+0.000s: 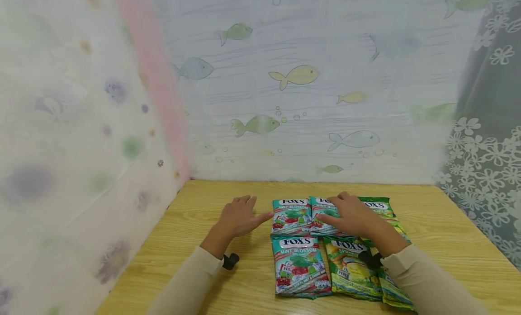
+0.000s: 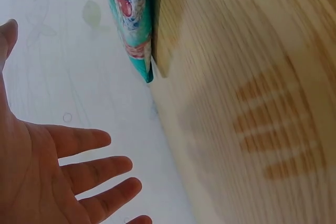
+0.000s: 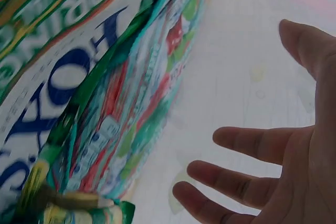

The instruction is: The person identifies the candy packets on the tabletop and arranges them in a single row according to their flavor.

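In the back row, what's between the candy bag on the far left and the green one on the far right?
Another mint candy bag, partly hidden by the right hand, as the head view shows.

- Left arm (image 1: 189, 281), sleeved, rises from the bottom of the frame, left of centre.
- Left hand (image 1: 238, 218): fingers (image 2: 97, 174) extended, spread.
- Right arm (image 1: 431, 281), sleeved, slants up from lower right.
- Right hand (image 1: 358, 218): fingers (image 3: 233, 181) apart.
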`<move>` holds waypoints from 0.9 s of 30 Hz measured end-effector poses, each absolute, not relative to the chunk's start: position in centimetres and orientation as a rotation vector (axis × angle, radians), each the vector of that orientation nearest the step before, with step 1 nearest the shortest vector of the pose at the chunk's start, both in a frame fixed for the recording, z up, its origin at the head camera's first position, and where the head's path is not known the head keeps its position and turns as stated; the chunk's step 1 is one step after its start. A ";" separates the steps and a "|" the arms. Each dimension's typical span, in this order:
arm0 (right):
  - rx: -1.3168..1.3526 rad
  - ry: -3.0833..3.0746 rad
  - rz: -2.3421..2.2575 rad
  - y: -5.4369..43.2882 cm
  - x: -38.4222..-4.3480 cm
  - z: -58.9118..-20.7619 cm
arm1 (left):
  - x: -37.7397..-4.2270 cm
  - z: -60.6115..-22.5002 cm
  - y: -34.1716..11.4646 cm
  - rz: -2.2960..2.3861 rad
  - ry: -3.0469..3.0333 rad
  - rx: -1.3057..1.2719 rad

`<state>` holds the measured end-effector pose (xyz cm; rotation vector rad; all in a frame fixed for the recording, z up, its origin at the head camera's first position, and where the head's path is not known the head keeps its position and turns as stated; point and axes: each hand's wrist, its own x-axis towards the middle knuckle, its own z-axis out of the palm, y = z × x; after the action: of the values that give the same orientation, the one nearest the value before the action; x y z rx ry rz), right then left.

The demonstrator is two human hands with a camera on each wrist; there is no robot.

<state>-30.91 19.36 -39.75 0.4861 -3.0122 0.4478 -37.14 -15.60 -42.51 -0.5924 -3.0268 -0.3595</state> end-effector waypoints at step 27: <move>0.624 -3.041 0.870 17.4 -25.2 -40.7 | -26.5 -42.9 -9.2 -0.696 -3.031 -0.320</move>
<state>-25.17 17.36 -40.69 0.6235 -3.0415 0.8699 -26.46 -9.16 -42.94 -0.3198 -3.0311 -0.6960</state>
